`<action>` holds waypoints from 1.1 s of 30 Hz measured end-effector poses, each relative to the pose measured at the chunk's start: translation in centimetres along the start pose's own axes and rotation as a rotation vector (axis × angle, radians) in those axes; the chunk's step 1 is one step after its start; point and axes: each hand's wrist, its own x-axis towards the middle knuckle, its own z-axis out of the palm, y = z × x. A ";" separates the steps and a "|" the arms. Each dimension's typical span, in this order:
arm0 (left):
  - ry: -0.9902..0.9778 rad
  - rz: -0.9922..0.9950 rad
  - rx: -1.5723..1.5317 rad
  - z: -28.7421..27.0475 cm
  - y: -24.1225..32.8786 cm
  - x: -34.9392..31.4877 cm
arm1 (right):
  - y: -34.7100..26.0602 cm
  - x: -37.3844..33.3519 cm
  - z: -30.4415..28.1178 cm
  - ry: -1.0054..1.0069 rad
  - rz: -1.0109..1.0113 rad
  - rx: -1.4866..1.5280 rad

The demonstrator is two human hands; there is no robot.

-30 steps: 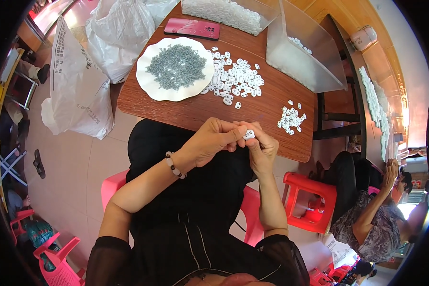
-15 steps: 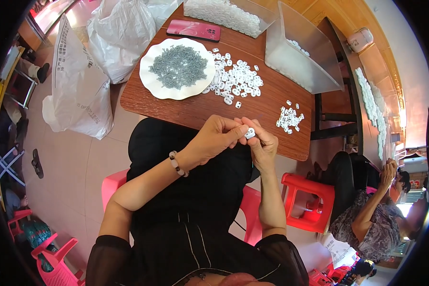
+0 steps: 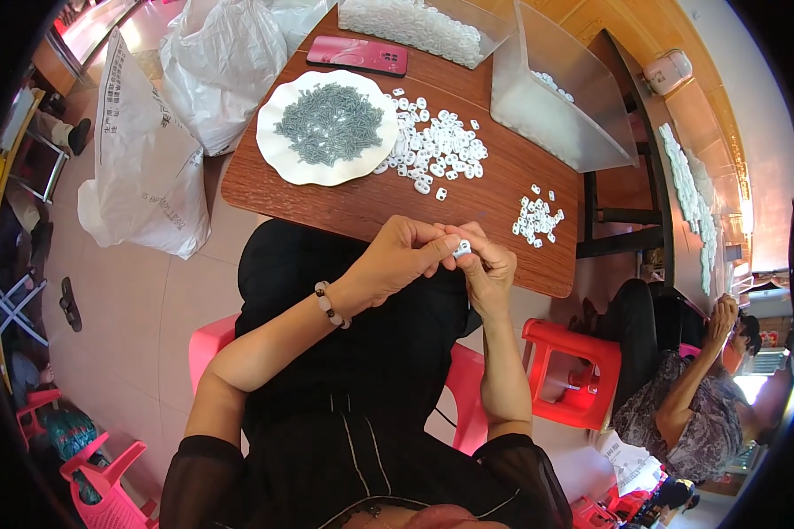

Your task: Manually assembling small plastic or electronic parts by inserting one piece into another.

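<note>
A small white plastic piece with holes (image 3: 462, 249) is pinched between my two hands above my lap, just off the table's front edge. My right hand (image 3: 488, 267) grips it between thumb and fingers. My left hand (image 3: 399, 257) is closed, its thumb and fingertips pressed against the same piece; whether they also hold something tiny is hidden. Beyond my hands lies a pile of similar white pieces (image 3: 445, 148), with a smaller heap of them (image 3: 536, 220) to the right. Left of the big pile, a white scalloped plate (image 3: 278, 159) bears many small grey screws (image 3: 331, 123).
On the brown table (image 3: 326, 201) are a pink phone (image 3: 357, 56) and clear plastic bins (image 3: 582, 132) of white pieces. White sacks (image 3: 150, 167) stand on the floor at left. To the right are a red stool (image 3: 573, 370) and another seated person (image 3: 679, 414).
My hands stay almost in place on the white piece, which has turned slightly between the fingers. Elsewhere the view has barely shifted.
</note>
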 end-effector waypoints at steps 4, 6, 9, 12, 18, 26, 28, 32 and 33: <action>-0.016 -0.002 0.054 -0.3 0.1 0.1 | 0.2 0.1 0.2 0.016 -0.003 -0.042; -0.008 0.001 0.045 -0.3 -0.1 0.1 | 0.2 0.2 0.6 0.051 -0.063 -0.054; 0.015 -0.012 0.018 -0.3 -0.4 0.0 | 0.0 -0.1 0.3 0.051 0.009 -0.172; 0.008 -0.013 0.040 -0.5 -0.9 0.2 | 0.0 -0.3 0.8 0.096 0.007 -0.152; -0.023 0.007 -0.023 -0.5 -0.8 0.0 | -0.4 -0.6 1.1 0.038 0.038 0.032; 0.001 -0.007 -0.112 -0.4 -0.6 0.3 | -1.5 -0.2 1.9 0.109 0.094 0.107; -0.006 -0.008 -0.115 -0.4 -0.5 0.2 | -1.5 -0.2 1.8 0.104 0.103 0.118; -0.031 -0.054 -0.099 -0.6 -0.1 0.1 | -0.9 -0.4 1.0 0.077 0.086 0.097; -0.034 -0.055 -0.100 -0.5 0.0 0.0 | -0.9 -0.4 1.0 0.079 0.086 0.094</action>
